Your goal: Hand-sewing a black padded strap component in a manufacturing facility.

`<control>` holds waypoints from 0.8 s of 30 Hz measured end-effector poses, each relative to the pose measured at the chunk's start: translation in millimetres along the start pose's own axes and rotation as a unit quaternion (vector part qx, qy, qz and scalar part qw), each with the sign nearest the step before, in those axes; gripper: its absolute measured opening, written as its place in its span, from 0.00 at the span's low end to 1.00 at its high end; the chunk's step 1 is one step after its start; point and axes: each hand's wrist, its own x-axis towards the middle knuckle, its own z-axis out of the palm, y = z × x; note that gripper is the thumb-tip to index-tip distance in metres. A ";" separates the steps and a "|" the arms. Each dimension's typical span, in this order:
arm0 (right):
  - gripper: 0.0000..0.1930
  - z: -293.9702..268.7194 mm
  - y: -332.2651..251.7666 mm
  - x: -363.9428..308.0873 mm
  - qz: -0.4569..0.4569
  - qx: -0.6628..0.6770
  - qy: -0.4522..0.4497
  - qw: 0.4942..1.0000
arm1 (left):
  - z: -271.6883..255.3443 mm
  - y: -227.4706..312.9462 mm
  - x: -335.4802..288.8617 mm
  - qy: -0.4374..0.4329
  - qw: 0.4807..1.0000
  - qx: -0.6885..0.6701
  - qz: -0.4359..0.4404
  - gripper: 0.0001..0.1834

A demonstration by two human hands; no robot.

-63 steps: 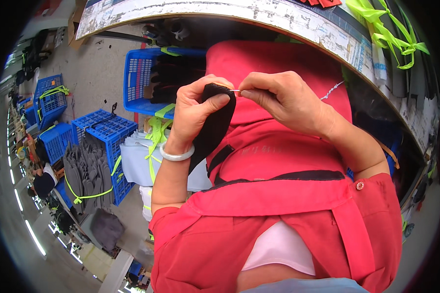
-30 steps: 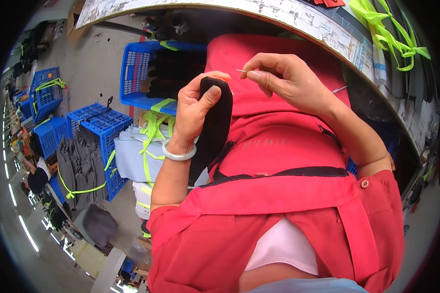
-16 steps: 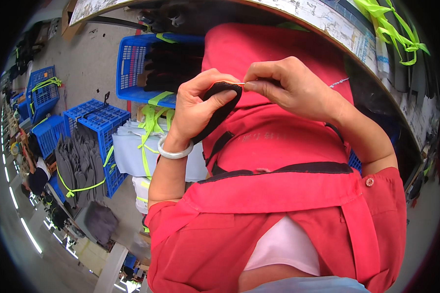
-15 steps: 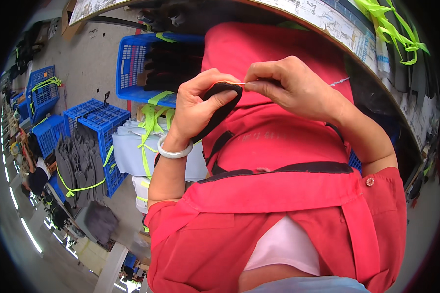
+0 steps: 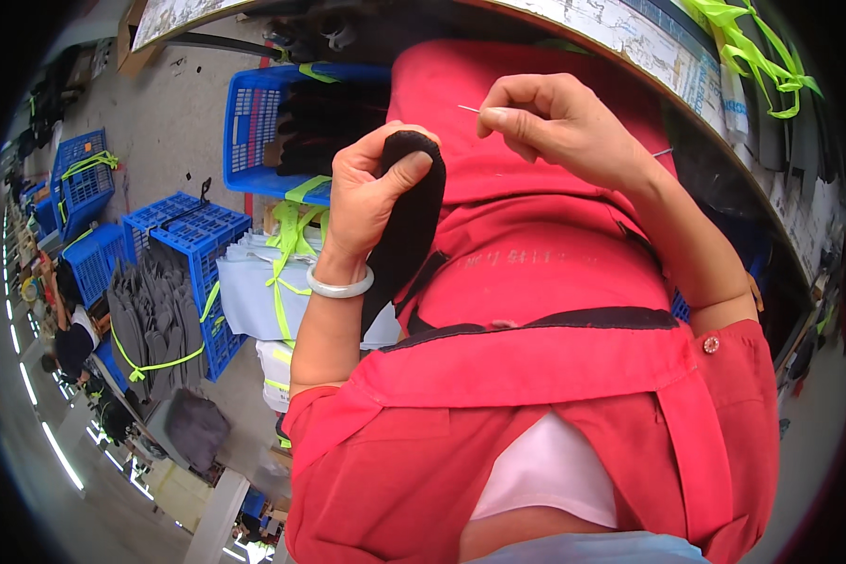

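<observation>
My left hand [image 5: 371,188] grips a long black insole-shaped piece [image 5: 409,211] near its rounded upper end, the thumb lying across its face. The piece hangs down past my wrist, which wears a pale bangle [image 5: 339,282]. To the right, my right hand [image 5: 550,122] pinches a thin needle [image 5: 468,108] between thumb and forefinger, its tip pointing left toward the piece but apart from it. Whether a thread runs from the needle is too fine to tell. Both hands are above the red apron [image 5: 536,216] over my lap.
A blue crate [image 5: 254,122] with dark pieces stands at the far left, beside pale bundles [image 5: 254,282] tied with yellow-green strips. More blue crates [image 5: 183,226] and a tied stack of grey pieces [image 5: 155,310] lie farther left. A worn table edge [image 5: 696,85] borders the far right.
My right hand has drawn up and away from the black piece with the needle. My left hand has tilted the piece so its dark face shows more.
</observation>
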 end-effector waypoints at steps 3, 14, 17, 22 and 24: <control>0.11 11.2 -1.6 -8.8 -0.002 0.036 0.005 0.999 | 1.9 -0.2 0.5 -0.003 1.000 -0.013 -0.017 0.08; 0.10 28.2 7.7 -10.2 -0.103 -0.064 -0.003 0.993 | 2.3 0.9 0.2 -0.035 0.999 0.030 -0.009 0.09; 0.10 27.2 8.2 -13.0 -0.001 0.146 -0.080 0.986 | 7.8 -0.1 0.8 -0.050 0.998 0.024 0.042 0.07; 0.12 12.5 25.4 0.1 0.039 0.289 -0.106 0.951 | 14.0 -1.7 8.4 -0.004 1.000 -0.008 0.006 0.07; 0.10 -11.4 30.6 11.3 -0.045 -0.026 -0.075 0.996 | 12.4 -9.5 9.2 0.016 0.998 0.060 0.004 0.09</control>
